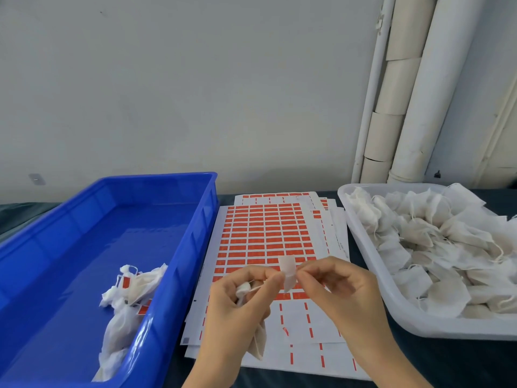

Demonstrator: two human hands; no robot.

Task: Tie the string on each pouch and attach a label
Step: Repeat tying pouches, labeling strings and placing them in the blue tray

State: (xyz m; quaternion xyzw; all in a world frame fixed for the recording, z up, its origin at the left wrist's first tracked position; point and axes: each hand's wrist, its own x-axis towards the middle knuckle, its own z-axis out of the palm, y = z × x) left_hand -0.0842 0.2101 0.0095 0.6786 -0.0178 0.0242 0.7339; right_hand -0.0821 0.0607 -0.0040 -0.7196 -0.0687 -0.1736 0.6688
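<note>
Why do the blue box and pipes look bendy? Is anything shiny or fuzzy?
Head view: the wide lens bows the blue box rim and tilts the pipes near the edges; head view: soft even light, faint shadows, a shine on the box's near rim; head view: the label pinched by the right hand and the pouch held in the left hand look fuzzy.

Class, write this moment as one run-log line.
left hand: holds pouch | right hand: pinches label | blue bin: labelled pouches | white tray: unlabelled pouches
</note>
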